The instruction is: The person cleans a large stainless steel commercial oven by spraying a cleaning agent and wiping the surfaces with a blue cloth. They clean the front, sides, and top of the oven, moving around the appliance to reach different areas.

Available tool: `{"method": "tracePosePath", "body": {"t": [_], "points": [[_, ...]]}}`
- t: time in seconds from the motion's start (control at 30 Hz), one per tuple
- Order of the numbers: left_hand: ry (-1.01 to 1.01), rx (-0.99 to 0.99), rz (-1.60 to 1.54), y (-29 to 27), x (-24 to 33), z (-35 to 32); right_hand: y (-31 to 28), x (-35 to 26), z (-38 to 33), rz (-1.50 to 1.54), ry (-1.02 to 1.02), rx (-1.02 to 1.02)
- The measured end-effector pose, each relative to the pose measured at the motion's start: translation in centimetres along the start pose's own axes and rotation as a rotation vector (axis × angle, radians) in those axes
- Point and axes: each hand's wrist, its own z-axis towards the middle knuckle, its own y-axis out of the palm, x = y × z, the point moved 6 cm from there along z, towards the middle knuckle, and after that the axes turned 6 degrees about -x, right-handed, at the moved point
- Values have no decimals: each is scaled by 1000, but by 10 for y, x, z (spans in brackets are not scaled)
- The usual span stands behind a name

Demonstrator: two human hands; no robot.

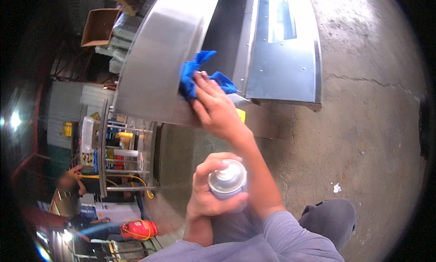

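Blue cloth [187, 82] at panel [152, 62] edge

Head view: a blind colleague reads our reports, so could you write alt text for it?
A person's right hand presses a blue cloth against a curved metal panel, while the left hand grips a spray can. Concrete floor spreads to the right; a red container shows at lower left.

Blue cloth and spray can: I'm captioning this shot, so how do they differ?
The blue cloth is crumpled and vivid blue; the spray can is round and silvery. The cloth lies under the right hand, against the metal panel; the can is gripped in the left hand, away from the panel. Each has a hand on it.
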Motion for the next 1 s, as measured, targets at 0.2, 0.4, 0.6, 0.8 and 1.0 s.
{"method": "tracePosePath", "body": {"t": [0.2, 0.4, 0.6, 0.8, 1.0], "points": [[96, 103, 61, -11, 6, -5, 17, 9, 23, -294, -58, -148], [73, 138, 121, -19, 9, -3, 15, 12, 20, -148, 52, -70], [151, 136, 133, -12, 17, -12, 16, 8, 27, -157, 92, -96], [192, 166, 131, -13, 21, -16, 22, 33, -20, 134, 147, 94], [171, 109, 93, -17, 25, -20, 1, 24, 19, 165, -69, 323]]}}
